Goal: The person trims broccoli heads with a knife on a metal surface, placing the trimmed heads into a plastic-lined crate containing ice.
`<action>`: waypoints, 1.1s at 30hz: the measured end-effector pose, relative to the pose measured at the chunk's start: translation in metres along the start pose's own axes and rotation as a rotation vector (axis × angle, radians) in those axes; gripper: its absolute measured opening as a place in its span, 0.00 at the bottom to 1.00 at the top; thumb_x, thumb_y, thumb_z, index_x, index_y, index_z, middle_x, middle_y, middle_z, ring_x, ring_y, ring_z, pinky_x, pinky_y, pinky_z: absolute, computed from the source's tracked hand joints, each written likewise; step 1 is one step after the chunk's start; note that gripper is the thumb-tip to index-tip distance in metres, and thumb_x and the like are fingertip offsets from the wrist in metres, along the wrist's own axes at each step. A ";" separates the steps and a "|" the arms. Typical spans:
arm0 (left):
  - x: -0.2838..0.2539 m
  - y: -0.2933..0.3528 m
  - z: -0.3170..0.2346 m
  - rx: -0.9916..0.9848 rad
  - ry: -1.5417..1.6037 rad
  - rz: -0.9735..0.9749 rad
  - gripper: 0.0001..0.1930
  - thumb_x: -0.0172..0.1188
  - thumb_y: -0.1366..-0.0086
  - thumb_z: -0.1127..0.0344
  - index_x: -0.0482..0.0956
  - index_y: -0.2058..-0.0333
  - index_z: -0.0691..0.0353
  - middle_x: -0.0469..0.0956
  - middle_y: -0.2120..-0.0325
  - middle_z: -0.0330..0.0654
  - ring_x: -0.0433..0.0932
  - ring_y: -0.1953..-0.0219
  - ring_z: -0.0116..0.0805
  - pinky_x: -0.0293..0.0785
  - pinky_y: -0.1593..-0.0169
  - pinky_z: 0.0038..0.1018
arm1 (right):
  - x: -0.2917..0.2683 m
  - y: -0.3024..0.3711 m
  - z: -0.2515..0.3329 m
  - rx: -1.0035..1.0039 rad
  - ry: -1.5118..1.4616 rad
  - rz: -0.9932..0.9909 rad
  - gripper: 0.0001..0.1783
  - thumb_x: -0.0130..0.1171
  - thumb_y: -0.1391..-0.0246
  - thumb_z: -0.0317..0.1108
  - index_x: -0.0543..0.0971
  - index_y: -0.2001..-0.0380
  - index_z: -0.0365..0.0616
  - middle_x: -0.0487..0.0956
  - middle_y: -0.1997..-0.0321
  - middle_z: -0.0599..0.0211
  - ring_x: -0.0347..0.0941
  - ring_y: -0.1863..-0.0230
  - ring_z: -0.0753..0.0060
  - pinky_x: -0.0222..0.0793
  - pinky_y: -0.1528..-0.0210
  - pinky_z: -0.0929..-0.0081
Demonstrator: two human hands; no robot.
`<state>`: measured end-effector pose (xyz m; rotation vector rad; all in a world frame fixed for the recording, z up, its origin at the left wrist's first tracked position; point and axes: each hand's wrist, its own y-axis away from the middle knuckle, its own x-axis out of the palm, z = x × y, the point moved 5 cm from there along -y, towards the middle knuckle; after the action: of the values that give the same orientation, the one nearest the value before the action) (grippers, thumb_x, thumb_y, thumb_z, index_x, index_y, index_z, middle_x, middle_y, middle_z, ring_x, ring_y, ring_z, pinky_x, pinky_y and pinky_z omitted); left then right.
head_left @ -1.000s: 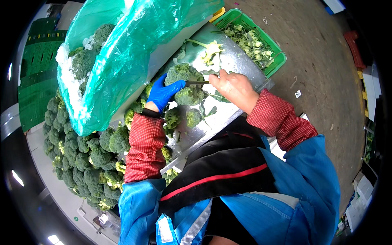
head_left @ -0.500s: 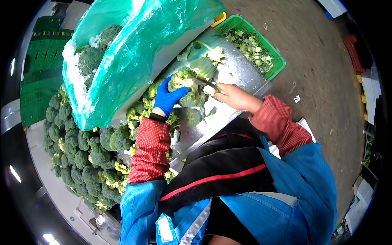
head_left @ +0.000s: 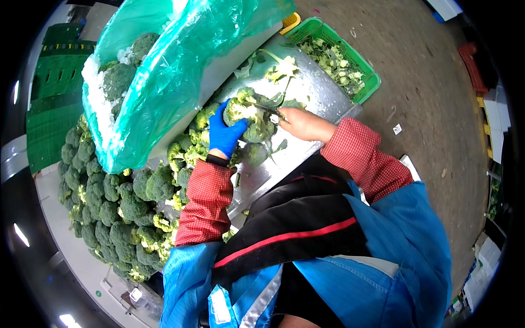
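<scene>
In a blue glove, my left hand point(head_left: 225, 131) is closed around a broccoli head point(head_left: 238, 112) whose pale cut stem faces my right hand. Bare, my right hand point(head_left: 301, 123) grips a knife point(head_left: 263, 107) by its handle, and the blade lies against the stem side of that head. Beneath both hands is a metal work surface point(head_left: 322, 71). Loose leaves and trimmed pieces lie there, among them a pale stalk with a leaf stem point(head_left: 283, 68). More broccoli point(head_left: 255, 154) rests just below the held head.
A large pile of broccoli point(head_left: 109, 205) spreads at the left. Behind it a green plastic bag point(head_left: 191, 60) holds broccoli and ice. A green basket point(head_left: 369, 82) of trimmings stands beyond the metal surface, beside a yellow crate point(head_left: 290, 23). Green crates point(head_left: 57, 123) are stacked far left.
My right hand and the knife have moved slightly left and up, closer to the held broccoli. A leafy piece beside the head has shifted and now sticks out upward. My left hand stays nearly in place.
</scene>
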<state>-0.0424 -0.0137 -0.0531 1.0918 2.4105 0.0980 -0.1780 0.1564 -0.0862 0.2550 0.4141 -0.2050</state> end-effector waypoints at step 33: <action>-0.034 0.068 0.013 0.021 0.548 -0.102 0.36 0.63 0.53 0.75 0.60 0.43 0.63 0.63 0.43 0.45 0.64 0.43 0.37 0.60 0.39 0.32 | 0.005 0.027 0.056 0.326 -0.300 -0.123 0.16 0.50 0.42 0.40 0.68 0.60 0.36 0.73 0.80 0.58 0.69 0.85 0.64 0.64 0.82 0.69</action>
<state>0.0294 0.0058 -0.0329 1.0490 2.9495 0.3825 -0.1459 0.1654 -0.0338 0.5121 0.0958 -0.4271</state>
